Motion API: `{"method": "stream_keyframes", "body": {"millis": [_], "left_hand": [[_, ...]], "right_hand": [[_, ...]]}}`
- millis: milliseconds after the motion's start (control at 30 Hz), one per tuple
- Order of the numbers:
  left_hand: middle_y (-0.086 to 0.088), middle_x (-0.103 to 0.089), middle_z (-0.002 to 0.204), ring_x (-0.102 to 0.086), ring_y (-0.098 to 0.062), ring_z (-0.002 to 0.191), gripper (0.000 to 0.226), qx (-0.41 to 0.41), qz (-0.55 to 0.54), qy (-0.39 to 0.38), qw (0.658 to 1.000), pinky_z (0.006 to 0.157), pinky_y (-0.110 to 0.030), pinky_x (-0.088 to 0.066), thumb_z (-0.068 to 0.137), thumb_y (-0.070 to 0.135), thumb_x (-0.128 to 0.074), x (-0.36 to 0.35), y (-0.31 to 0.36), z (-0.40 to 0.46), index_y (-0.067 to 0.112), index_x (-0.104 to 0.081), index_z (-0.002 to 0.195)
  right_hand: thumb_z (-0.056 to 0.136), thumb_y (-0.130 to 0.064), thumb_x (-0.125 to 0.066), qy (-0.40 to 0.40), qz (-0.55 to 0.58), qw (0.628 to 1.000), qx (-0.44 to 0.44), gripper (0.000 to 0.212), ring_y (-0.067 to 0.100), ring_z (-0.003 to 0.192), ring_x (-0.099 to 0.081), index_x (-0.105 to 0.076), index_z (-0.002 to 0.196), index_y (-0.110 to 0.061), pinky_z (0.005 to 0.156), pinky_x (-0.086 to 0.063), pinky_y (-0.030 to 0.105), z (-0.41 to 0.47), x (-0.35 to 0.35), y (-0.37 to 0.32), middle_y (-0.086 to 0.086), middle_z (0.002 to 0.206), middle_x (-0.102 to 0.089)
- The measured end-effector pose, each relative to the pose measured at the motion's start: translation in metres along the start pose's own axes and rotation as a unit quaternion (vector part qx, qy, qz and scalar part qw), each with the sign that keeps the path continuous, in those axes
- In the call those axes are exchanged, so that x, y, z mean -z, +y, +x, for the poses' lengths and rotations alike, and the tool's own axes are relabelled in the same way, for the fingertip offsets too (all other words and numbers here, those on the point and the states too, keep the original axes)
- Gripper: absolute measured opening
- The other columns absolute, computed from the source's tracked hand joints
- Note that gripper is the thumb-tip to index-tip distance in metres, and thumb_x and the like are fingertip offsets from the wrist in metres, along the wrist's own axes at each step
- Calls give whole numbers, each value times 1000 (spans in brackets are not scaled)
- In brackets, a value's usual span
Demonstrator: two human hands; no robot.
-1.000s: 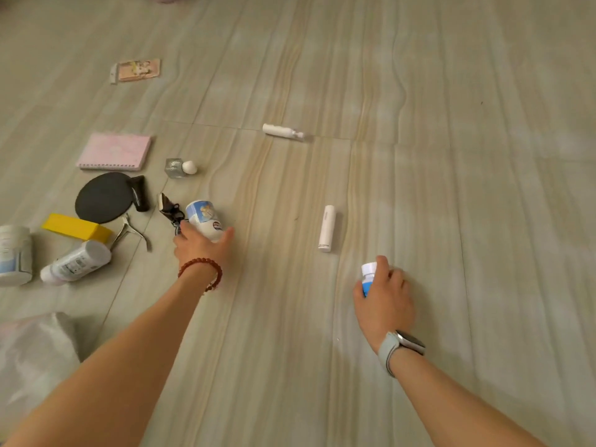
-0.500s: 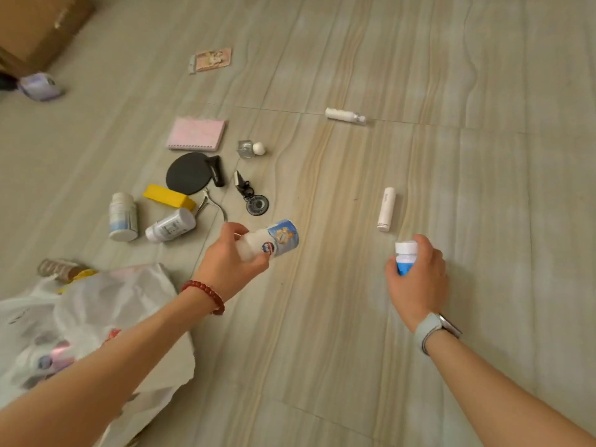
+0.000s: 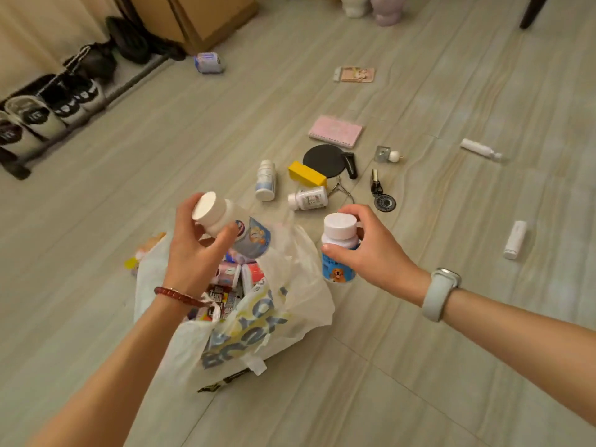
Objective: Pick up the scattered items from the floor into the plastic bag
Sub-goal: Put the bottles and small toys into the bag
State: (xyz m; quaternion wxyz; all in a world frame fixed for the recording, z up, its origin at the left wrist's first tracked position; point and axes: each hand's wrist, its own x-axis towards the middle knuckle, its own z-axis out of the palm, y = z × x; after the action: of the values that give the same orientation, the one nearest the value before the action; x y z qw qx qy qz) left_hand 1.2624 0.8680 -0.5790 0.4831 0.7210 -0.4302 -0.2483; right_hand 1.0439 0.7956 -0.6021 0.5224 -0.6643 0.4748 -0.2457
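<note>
Left hand [image 3: 193, 250] gripping a white-capped cartoon-label bottle [image 3: 235, 229] tilted over the open white plastic bag [image 3: 290, 304], right hand [image 3: 364, 250] clamped on a blue-label white bottle [image 3: 338, 253] beside it

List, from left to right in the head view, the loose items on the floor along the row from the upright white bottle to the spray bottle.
Upright white bottle → yellow block → black paddle → keychain → white spray bottle.
</note>
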Motion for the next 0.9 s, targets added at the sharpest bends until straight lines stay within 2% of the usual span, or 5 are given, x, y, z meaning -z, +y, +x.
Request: {"method": "stream_keyframes", "body": {"millis": [167, 300, 467, 667, 900], "left_hand": [[-4, -52, 101, -55, -17, 84, 77, 91, 88, -23, 992, 73, -25, -46, 70, 32, -67, 47, -52, -10, 23, -29, 137], [-3, -64, 87, -60, -23, 78, 60, 146, 154, -26, 977, 70, -32, -48, 77, 39, -66, 48, -81, -14, 23, -35, 127], [-5, -58, 119, -45, -27, 115, 51, 144, 400, -51, 904, 94, -41, -29, 84, 61, -40, 42, -104, -7, 28, -49, 122], [-4, -31, 146, -15, -27, 137, 53, 109, 455, -89, 879, 110, -48, -11, 87, 60, -35, 41, -105, -3, 27, -53, 124], [-5, -18, 152, -5, -26, 142, 51, 127, 424, -76, 893, 113, -53, -1, 93, 46, -34, 22, -93, -3, 26, -28, 139]], "right_hand": [[75, -33, -72, -97, -145, 982, 65, 58, 19, 108, -54, -45, 124, -17, 92, -48, 35, 22, -68, -49, 5, 121, -55], [76, -41, -68, -127, -295, 938, 131, 58, 23, 110, -53, -48, 123, -13, 87, -43, 33, 44, -115, -62, 7, 122, -57], [80, -39, -64, -154, -394, 903, 77, 49, 30, 105, -55, -52, 118, -9, 83, -45, 35, 67, -150, -49, 14, 118, -52], [91, -17, -52, -221, -503, 812, 194, 48, 28, 119, -46, -35, 134, -8, 91, -47, 36, 58, -152, -25, 7, 146, -26], [96, -18, -40, -230, -463, 819, 247, 42, 20, 129, -40, -37, 137, -13, 98, -41, 32, 66, -118, -23, 2, 147, -34]]}}
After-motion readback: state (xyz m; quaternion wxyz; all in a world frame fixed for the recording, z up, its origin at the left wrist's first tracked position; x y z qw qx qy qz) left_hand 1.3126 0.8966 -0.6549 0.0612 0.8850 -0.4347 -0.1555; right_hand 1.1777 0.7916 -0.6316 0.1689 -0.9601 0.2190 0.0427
